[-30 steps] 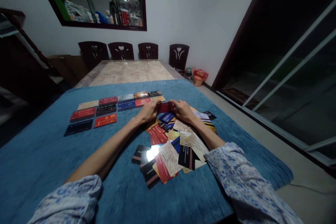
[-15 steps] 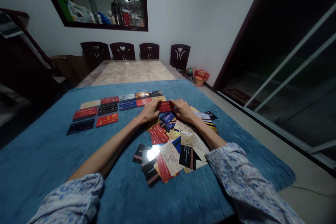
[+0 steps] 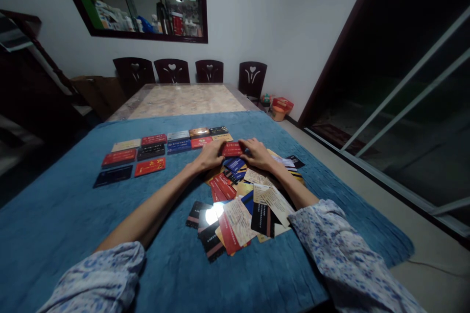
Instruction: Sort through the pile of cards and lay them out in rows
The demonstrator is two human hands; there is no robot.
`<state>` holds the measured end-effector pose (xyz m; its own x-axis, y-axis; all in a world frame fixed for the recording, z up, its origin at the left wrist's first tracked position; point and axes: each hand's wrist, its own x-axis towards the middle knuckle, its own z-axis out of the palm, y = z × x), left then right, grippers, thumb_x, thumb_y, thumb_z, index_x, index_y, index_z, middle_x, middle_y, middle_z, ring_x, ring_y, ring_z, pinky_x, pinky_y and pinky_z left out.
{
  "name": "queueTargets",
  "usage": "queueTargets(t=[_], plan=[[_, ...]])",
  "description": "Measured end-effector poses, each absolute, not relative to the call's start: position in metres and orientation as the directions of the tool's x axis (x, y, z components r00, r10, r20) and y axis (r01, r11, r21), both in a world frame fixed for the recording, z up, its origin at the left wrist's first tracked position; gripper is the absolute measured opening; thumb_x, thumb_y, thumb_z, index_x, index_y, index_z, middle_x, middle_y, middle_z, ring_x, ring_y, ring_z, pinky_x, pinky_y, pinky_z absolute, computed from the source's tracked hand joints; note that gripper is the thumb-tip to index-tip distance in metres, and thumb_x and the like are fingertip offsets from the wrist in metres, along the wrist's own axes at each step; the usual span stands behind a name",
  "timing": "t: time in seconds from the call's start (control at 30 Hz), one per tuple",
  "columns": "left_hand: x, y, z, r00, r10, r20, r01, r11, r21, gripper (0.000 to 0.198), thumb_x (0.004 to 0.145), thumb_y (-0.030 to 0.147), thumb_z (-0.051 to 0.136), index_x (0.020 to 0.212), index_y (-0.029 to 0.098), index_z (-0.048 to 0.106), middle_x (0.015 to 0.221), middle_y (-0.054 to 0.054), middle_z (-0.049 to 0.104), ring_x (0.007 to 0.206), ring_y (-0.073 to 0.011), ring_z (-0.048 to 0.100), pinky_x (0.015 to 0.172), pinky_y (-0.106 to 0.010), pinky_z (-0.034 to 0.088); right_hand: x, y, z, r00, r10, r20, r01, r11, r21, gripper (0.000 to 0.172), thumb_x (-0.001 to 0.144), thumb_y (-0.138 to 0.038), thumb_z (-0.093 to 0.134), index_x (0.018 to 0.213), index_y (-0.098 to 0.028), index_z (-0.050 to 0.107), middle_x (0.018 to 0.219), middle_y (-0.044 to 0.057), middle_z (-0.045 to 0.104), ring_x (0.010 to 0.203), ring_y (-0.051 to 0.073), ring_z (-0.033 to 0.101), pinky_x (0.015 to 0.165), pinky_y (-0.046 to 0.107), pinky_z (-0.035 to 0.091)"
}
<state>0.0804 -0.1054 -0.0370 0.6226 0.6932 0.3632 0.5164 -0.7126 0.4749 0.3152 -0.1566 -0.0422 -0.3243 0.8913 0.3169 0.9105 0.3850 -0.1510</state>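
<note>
Between my two hands is a red card (image 3: 233, 149), gripped by its short sides; whether more cards lie under it I cannot tell. My left hand (image 3: 210, 154) closes on its left end, and my right hand (image 3: 256, 153) on its right end. Just below the hands spreads a loose pile of overlapping cards (image 3: 240, 215) in red, blue, black and cream. To the left, sorted cards stand in neat rows, among them a blue stack (image 3: 178, 145), a black stack (image 3: 151, 152), a red stack (image 3: 119, 158) and a dark blue card (image 3: 113, 176).
A blue cloth (image 3: 165, 244) covers the near part of the table, with the marbled tabletop (image 3: 187, 98) beyond. Several dark chairs (image 3: 171, 71) stand at the far end. A glass-shelved cabinet (image 3: 147, 36) is set in the wall, and a sliding door (image 3: 389, 88) is at the right.
The red card has tilted slightly, so more of its printed face shows between my hands. Both hands stay in nearly the same place, and the other cards have not moved.
</note>
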Motion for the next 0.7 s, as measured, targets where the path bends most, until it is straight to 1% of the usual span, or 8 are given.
queueTargets(t=[0.07, 0.13, 0.23, 0.3, 0.47, 0.7], plan=[[0.080, -0.105, -0.037, 0.621, 0.701, 0.351, 0.540, -0.707, 0.458, 0.056, 0.072, 0.015, 0.066, 0.127, 0.015, 0.060, 0.118, -0.013, 0.068, 0.109, -0.0291, 0.063, 0.099, -0.048, 0.051, 0.316, -0.156, -0.042, -0.325, 0.888, 0.327, 0.909, 0.389, -0.153, 0.056, 0.091, -0.030, 0.064, 0.144, -0.017, 0.052, 0.123, 0.016, 0.064, 0.114, 0.030, 0.051, 0.092, 0.043, 0.044], [0.080, -0.104, -0.036, 0.615, 0.713, 0.337, 0.577, -0.698, 0.424, 0.054, 0.074, 0.017, 0.067, 0.127, 0.016, 0.059, 0.120, -0.014, 0.065, 0.113, -0.0298, 0.061, 0.100, -0.049, 0.050, 0.318, -0.156, -0.043, -0.332, 0.877, 0.346, 0.903, 0.402, -0.152, 0.055, 0.090, -0.031, 0.065, 0.143, -0.019, 0.054, 0.123, 0.016, 0.063, 0.114, 0.031, 0.050, 0.093, 0.045, 0.045], [0.080, -0.106, -0.035, 0.608, 0.725, 0.325, 0.620, -0.689, 0.376, 0.052, 0.074, 0.019, 0.069, 0.125, 0.017, 0.061, 0.126, -0.014, 0.058, 0.121, -0.0322, 0.056, 0.102, -0.051, 0.049, 0.320, -0.154, -0.045, -0.351, 0.855, 0.382, 0.890, 0.432, -0.148, 0.055, 0.090, -0.032, 0.065, 0.142, -0.021, 0.055, 0.130, 0.016, 0.059, 0.116, 0.031, 0.048, 0.095, 0.048, 0.045], [0.081, -0.107, -0.033, 0.608, 0.725, 0.325, 0.630, -0.689, 0.359, 0.051, 0.074, 0.020, 0.069, 0.124, 0.019, 0.061, 0.127, -0.013, 0.056, 0.123, -0.0326, 0.054, 0.102, -0.052, 0.048, 0.321, -0.154, -0.046, -0.358, 0.846, 0.396, 0.887, 0.440, -0.139, 0.055, 0.089, -0.033, 0.066, 0.142, -0.022, 0.055, 0.134, 0.016, 0.057, 0.118, 0.032, 0.046, 0.096, 0.049, 0.046], [0.081, -0.111, -0.030, 0.613, 0.720, 0.326, 0.645, -0.694, 0.319, 0.045, 0.076, 0.021, 0.068, 0.121, 0.020, 0.064, 0.125, -0.013, 0.056, 0.121, -0.0336, 0.052, 0.101, -0.055, 0.046, 0.320, -0.155, -0.044, -0.368, 0.847, 0.383, 0.887, 0.443, -0.128, 0.055, 0.089, -0.034, 0.066, 0.141, -0.022, 0.057, 0.133, 0.016, 0.058, 0.120, 0.033, 0.045, 0.095, 0.049, 0.046], [0.082, -0.113, -0.026, 0.623, 0.735, 0.266, 0.687, -0.677, 0.264, 0.040, 0.078, 0.024, 0.066, 0.118, 0.019, 0.066, 0.127, -0.014, 0.056, 0.120, -0.0351, 0.049, 0.102, -0.059, 0.043, 0.318, -0.159, -0.041, -0.362, 0.859, 0.363, 0.894, 0.430, -0.126, 0.050, 0.089, -0.036, 0.065, 0.136, -0.020, 0.060, 0.133, 0.015, 0.059, 0.120, 0.032, 0.044, 0.094, 0.047, 0.045]])
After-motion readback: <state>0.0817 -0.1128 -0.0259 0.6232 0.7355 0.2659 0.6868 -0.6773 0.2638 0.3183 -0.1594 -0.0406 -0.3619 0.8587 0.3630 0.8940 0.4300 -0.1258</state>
